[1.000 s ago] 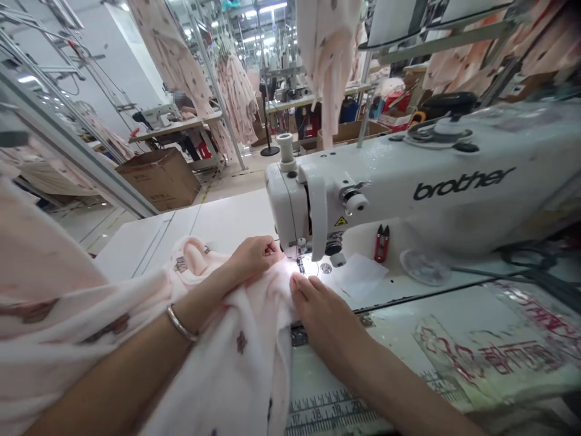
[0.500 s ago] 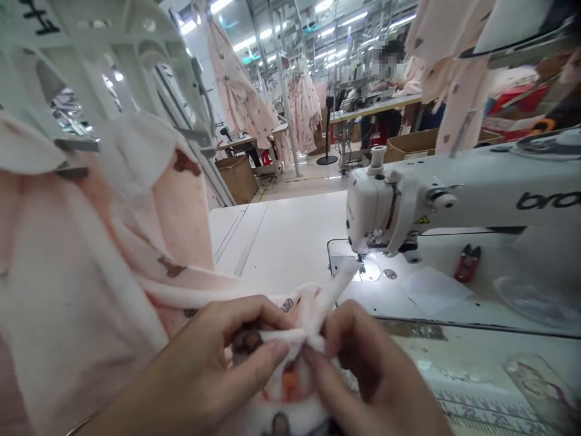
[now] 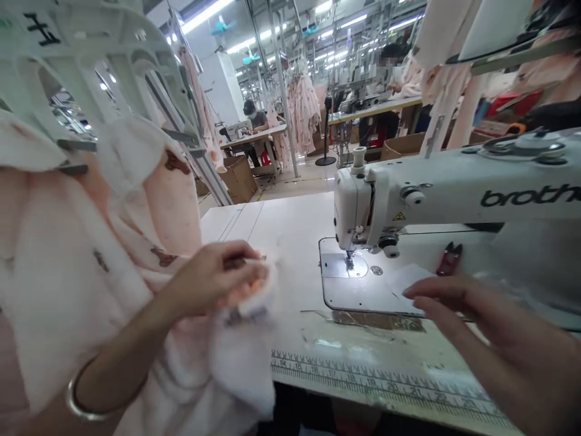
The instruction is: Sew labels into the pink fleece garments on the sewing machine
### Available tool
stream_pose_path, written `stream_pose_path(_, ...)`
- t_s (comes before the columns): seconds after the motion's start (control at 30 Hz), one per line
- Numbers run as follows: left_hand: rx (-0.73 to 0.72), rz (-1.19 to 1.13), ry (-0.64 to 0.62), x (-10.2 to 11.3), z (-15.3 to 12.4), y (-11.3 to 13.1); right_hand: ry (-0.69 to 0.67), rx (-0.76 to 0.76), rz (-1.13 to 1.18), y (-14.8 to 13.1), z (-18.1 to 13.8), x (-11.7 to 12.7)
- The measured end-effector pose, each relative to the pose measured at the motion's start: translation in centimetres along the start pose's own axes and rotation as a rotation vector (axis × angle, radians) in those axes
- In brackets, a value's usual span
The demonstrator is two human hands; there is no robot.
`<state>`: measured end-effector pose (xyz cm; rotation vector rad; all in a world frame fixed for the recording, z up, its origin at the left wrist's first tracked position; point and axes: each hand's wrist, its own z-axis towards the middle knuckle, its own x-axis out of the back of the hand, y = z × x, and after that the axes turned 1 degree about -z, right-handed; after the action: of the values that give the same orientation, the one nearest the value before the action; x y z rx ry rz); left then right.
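Note:
My left hand (image 3: 213, 275) is closed around a bunched edge of pale pink printed fabric (image 3: 240, 357) near the table's front left. More of the same fabric (image 3: 68, 254) hangs piled at the left. My right hand (image 3: 458, 309) is open, fingers stretched out flat, hovering over the table right of the needle plate (image 3: 358, 284). Its fingertips are close to a white paper piece (image 3: 403, 278). The white Brother sewing machine (image 3: 454, 194) stands behind, its needle (image 3: 349, 260) bare over the plate.
Red thread snips (image 3: 448, 257) lie under the machine arm. A ruler strip (image 3: 381, 381) runs along the table's front edge. Hanging pink garments (image 3: 306, 109), cardboard boxes (image 3: 238, 175) and other workers at machines fill the background.
The fabric came away from the needle toward me. Both hands pinched it half a second ago; now my right hand has let go and moved right, while my left carries the fabric leftward.

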<state>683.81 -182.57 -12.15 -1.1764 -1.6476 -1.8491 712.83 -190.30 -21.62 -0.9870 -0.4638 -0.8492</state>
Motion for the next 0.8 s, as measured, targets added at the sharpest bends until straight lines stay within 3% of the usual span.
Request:
stream_pose_path(0.1,-0.219,-0.007,-0.282,-1.8,-0.8,2.4,-0.026,0.455,0.02,-2.5,0.6,-0.5)
stream_pose_path(0.17,-0.314,-0.015,-0.368,-3.5,-1.0,3.8,-0.194,0.509,0.102,-3.8,0.7,-0.7)
stream_pose_path(0.27,-0.322,-0.109,-0.469,-5.7,0.3,3.8,-0.496,0.19,0.265,-3.5,0.3,-0.4)
stream_pose_path(0.37,-0.394,-0.065,-0.546,-7.1,3.8,0.5,-0.726,-0.183,0.44,-1.9,-0.3,-0.2)
stream_pose_path(0.43,-0.461,0.132,-0.435,-7.5,7.1,-2.8,-0.854,-0.446,0.635,-0.8,-0.7,-0.7)
stream_pose_path(0.47,-0.468,0.264,-0.301,-7.5,8.8,-4.5,-0.894,-0.553,0.738,-0.3,-1.0,-1.2)
stream_pose_path(0.57,-0.388,0.427,-0.062,-6.9,12.9,-7.3,-0.857,-0.692,0.927,0.4,-1.6,-2.8)
stream_pose_path(0.63,-0.368,0.428,0.0,-6.8,13.6,-6.3,-0.83,-0.709,0.972,0.5,-1.9,-3.5)
stream_pose_path(0.7,-0.399,0.384,-0.015,-7.3,12.3,-3.2,-0.816,-0.725,0.975,0.3,-1.8,-3.5)
stream_pose_path(0.8,-0.473,0.214,-0.407,-9.3,7.9,1.9,-0.771,-0.733,0.917,-0.1,-1.5,-2.7)
